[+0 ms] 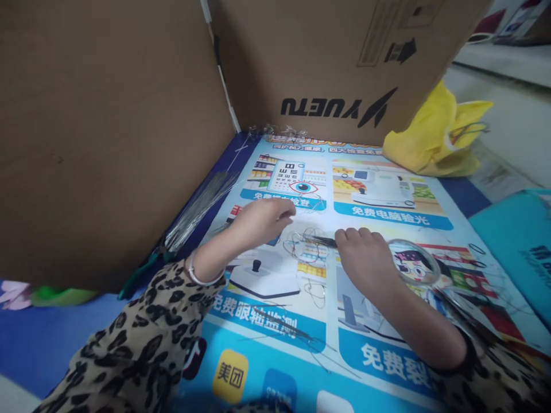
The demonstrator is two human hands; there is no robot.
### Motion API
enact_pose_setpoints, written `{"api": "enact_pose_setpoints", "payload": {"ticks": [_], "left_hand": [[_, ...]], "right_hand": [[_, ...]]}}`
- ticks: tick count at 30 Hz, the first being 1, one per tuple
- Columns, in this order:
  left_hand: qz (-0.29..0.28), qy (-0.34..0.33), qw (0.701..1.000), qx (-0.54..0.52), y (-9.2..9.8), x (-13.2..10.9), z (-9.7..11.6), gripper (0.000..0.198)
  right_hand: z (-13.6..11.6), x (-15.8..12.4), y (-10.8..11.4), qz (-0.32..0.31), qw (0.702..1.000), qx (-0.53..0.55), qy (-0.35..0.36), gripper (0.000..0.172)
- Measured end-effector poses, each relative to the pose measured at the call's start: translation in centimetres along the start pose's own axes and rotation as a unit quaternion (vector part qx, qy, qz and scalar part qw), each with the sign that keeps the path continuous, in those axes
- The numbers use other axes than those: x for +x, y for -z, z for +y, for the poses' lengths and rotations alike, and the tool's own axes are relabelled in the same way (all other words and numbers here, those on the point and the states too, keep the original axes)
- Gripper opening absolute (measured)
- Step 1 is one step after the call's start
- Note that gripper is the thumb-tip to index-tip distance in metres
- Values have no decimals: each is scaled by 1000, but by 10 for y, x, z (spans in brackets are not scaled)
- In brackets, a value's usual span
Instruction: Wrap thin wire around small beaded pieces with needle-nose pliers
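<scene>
My right hand is closed around a pair of pliers, whose narrow dark jaws point left. At the tip of the jaws is a piece of thin wire bent into several loops. My left hand hovers just above and left of these loops, its fingers curled together in a pinch. Whatever lies between those fingertips is too thin or hidden to make out. Another looped wire shape lies on the printed poster sheet below. Loose lengths of wire are scattered nearer to me.
Cardboard panels stand up at the left and back. Beside the left panel lie a bundle of straight wires and a green-handled tool. A clear ring is by my right wrist. Rightward are a yellow bag and a teal bag.
</scene>
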State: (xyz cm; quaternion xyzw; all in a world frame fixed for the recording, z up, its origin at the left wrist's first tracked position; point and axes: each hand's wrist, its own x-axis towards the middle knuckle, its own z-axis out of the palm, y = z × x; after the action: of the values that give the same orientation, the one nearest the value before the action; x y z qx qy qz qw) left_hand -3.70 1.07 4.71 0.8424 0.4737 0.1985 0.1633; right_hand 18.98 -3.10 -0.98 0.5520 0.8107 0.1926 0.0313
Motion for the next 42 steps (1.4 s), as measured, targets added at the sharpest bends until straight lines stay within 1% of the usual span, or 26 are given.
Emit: {"api": "enact_pose_setpoints", "payload": {"ticks": [1, 3, 4, 6, 7, 10, 12, 14, 19, 26, 29, 33, 36, 39, 40, 42], "left_hand": [[-3, 2, 1000, 20, 12, -3, 1, 16], [-33, 7, 997, 66, 30, -10, 2, 16], [-47, 9, 995, 84, 36, -14, 1, 16], [-69, 16, 991, 111, 41, -21, -6, 16], [-72, 24, 990, 121, 41, -25, -11, 17], [-52, 69, 985, 150, 32, -29, -32, 16], [-64, 83, 981, 165, 25, -27, -45, 15], [-81, 85, 978, 174, 19, -25, -53, 14], [-121, 50, 969, 211, 13, -23, -55, 15], [-123, 20, 969, 213, 7, -22, -60, 16], [-136, 6, 967, 217, 7, -22, -61, 18], [-176, 0, 965, 193, 12, -23, -58, 18], [-200, 8, 960, 196, 19, -25, -48, 18], [-219, -7, 958, 188, 26, -31, -25, 20], [-230, -25, 958, 170, 28, -33, -16, 19], [-255, -82, 954, 137, 29, -41, 3, 17]], "right_hand": [[0, 0, -1, 3, 1000, -2, 0, 16], [-1, 0, -2, 5, 1000, -6, -2, 16], [-1, 0, -2, 4, 1000, -8, -3, 16], [-2, 0, -3, 4, 1000, -12, -6, 16], [-2, 0, -4, 4, 1000, -14, -7, 16], [-2, 0, -5, 7, 1000, -15, -5, 17], [-1, 0, -5, 6, 1000, -15, -5, 18], [0, 0, -5, 5, 1000, -14, -4, 18], [3, 0, -7, 6, 1000, -13, -2, 19], [3, 1, -7, -6, 1000, -11, -3, 19], [3, 2, -6, -13, 1000, -11, -2, 20], [3, 2, -6, -18, 1000, -18, -2, 21], [2, 2, -6, -28, 999, -20, -8, 24], [4, 3, -5, -52, 999, -12, -10, 27], [5, 3, -3, -61, 998, -5, -10, 28], [10, 4, 1, -81, 996, 17, -16, 29]]}}
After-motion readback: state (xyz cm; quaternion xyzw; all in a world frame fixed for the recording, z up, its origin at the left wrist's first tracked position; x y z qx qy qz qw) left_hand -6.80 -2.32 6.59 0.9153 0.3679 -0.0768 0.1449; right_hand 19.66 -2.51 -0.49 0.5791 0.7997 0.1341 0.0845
